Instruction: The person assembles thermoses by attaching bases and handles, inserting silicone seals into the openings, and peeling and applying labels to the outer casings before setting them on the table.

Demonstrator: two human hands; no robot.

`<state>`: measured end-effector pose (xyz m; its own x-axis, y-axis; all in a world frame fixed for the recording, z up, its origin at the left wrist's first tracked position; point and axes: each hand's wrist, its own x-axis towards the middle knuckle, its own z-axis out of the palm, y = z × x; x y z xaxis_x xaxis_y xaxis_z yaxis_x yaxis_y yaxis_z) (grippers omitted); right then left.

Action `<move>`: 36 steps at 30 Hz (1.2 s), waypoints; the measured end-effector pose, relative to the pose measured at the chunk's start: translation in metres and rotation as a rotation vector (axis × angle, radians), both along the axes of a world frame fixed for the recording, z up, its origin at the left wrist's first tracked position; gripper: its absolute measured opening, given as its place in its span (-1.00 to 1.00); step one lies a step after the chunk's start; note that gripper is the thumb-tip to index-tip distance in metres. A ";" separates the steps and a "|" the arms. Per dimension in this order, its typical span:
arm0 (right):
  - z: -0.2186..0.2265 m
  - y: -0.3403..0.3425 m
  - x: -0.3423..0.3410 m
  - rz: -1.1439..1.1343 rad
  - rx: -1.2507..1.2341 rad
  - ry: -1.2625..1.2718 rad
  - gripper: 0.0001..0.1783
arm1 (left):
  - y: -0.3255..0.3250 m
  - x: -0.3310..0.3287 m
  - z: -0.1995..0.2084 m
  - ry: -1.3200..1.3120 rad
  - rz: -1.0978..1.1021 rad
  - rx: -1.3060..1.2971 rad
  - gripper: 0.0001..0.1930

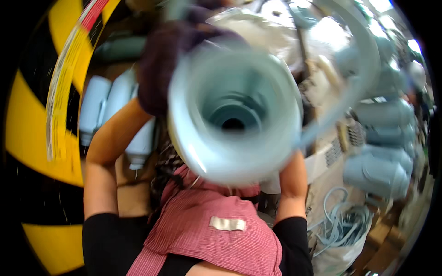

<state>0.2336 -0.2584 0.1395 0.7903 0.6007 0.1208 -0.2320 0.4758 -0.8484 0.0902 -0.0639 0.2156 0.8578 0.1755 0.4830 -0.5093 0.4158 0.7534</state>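
A large pale blue plastic vessel (195, 152) is raised close in front of me, its round open end facing up at me and a dark hole deep inside. Motion blurs its rim. My left hand (161, 69), in a dark purple glove, is closed against the vessel's far left side; its fingertips are smeared. My right forearm runs up behind the vessel's lower right edge, where the vessel hides my right hand. A blurred pale blue plastic strip (368, 60) curves in a loop from the top down to the vessel's right side; whether it is attached cannot be made out.
A yellow and black striped surface (27, 124) borders the left. Several pale blue bottle-shaped pieces (94, 106) lie beside my left arm. More pale blue vessels (375, 172) are stacked at right, above a white bag (338, 257) of blue strips (345, 225) and some cardboard boxes (380, 232).
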 end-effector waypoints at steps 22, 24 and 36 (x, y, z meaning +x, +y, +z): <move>0.005 -0.290 0.304 -1.455 -0.068 -0.444 -0.24 | 0.195 -0.115 -0.387 0.959 0.692 0.981 -0.53; -0.008 -0.262 0.331 -1.636 -0.329 -0.505 -0.22 | 0.220 -0.132 -0.394 1.017 0.707 1.329 -0.47; 0.002 -0.171 0.243 -1.188 -0.727 -1.069 -0.65 | 0.152 -0.131 -0.288 1.049 0.563 1.916 -0.75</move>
<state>0.4765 -0.4294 0.1412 0.5622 -0.0284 0.8265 0.6803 -0.5524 -0.4817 -0.0408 0.0880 -0.0722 0.8882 0.4437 -0.1195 0.4422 -0.8960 -0.0402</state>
